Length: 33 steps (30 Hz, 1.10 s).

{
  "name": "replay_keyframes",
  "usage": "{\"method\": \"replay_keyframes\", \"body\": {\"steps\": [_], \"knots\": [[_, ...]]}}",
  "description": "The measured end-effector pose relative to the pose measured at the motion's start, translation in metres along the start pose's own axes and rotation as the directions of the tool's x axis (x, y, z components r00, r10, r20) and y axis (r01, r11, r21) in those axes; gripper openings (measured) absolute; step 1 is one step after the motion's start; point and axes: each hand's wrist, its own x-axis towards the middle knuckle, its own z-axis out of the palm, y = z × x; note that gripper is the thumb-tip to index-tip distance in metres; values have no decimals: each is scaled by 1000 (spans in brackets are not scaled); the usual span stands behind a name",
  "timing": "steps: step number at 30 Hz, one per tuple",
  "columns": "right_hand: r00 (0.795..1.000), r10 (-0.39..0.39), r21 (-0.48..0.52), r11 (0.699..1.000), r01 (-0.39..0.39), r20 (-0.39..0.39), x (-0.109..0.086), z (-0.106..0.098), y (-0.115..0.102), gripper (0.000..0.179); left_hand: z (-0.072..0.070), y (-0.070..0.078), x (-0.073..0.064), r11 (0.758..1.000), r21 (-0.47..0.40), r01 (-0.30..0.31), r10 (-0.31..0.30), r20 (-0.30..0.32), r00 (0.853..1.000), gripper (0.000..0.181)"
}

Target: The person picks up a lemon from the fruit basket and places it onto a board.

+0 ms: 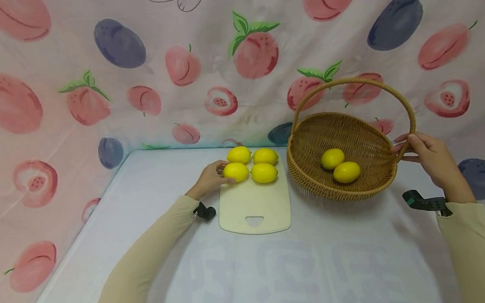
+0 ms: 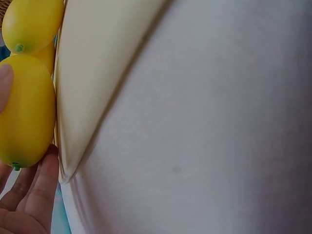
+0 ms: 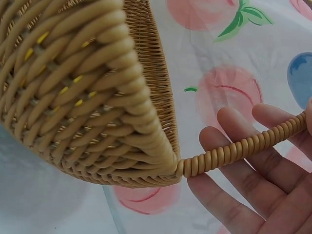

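Observation:
Four-sided in a close cluster, yellow lemons [image 1: 264, 173] lie at the far end of a cream cutting board [image 1: 255, 207]. My left hand [image 1: 211, 178] is at the near-left lemon [image 1: 236, 172], thumb in front of it and fingertips at its left end; the left wrist view shows straight fingers beside this lemon [image 2: 27, 112]. On the right, my right hand [image 1: 435, 159] holds the lower right end of the handle [image 1: 410, 111] of a brown wicker basket [image 1: 342, 194], its fingers behind the handle [image 3: 243, 148]. Two lemons [image 1: 347, 172] lie in the basket, whose opening tilts towards me.
A white cloth [image 1: 183, 277] covers the table beneath the board. Behind it hangs a pink curtain [image 1: 219, 54] printed with fruit. The basket stands close to the board's right edge. A dark wrist camera [image 1: 204, 212] sits on the left sleeve.

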Motion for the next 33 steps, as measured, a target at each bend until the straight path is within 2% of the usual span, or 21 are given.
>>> {"method": "replay_keyframes", "body": {"steps": [10, 20, 33], "knots": [[1000, 11, -16, 1000, -11, 6, -1, -1, 1, 31, 0, 3, -1, 1000, 25, 15, -15, 6, 1000, 68], [1000, 9, -26, 1000, -9, 5, 0, -1, 3, 30, -1, 1, -2, 1000, 8, 13, -13, 37, 999, 71], [1000, 25, -24, 999, -25, 10, 0, -1, -1, 30, -4, -2, -1, 999, -48, 13, -12, 24, 1000, 66]]}}
